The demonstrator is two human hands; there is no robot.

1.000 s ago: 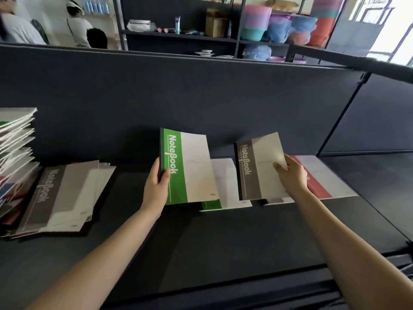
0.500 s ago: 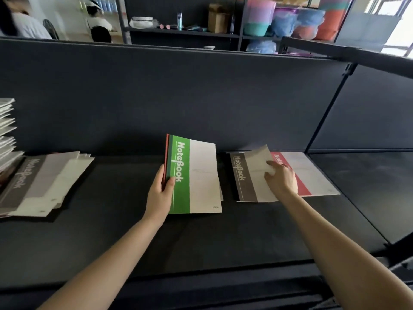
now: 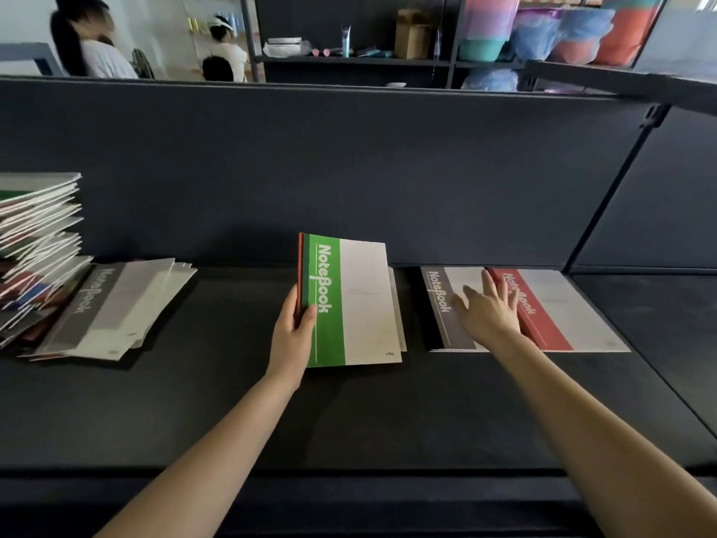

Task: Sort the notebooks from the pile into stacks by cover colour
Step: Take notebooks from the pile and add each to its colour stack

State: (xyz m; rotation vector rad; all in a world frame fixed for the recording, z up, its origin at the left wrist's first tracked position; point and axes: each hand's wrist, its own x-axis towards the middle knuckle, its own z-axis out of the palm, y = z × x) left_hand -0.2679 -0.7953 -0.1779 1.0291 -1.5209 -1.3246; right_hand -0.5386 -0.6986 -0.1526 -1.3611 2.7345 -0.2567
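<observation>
- The pile (image 3: 38,227) is cut off by the left edge.
- The green notebook (image 3: 361,304) hides the left hand's (image 3: 291,335) fingers and most of the stack (image 3: 399,316) beneath.
- The right hand (image 3: 490,312) covers parts of the grey notebook (image 3: 438,304) and red notebook (image 3: 562,308).
- Background people (image 3: 93,48) are blurred.

The person's left forearm (image 3: 217,440) and right forearm (image 3: 582,413) are both bare along the whole length that shows, from the lower edge of the view up to the wrist, slim and smooth, widening toward the elbow. The left grip (image 3: 293,332) is a bare hand with a narrow wrist and slender fingers, seen from its back and thumb side. The right grip (image 3: 490,310) is likewise a bare hand, its back showing, with long thin fingers and faint knuckle lines.
</observation>
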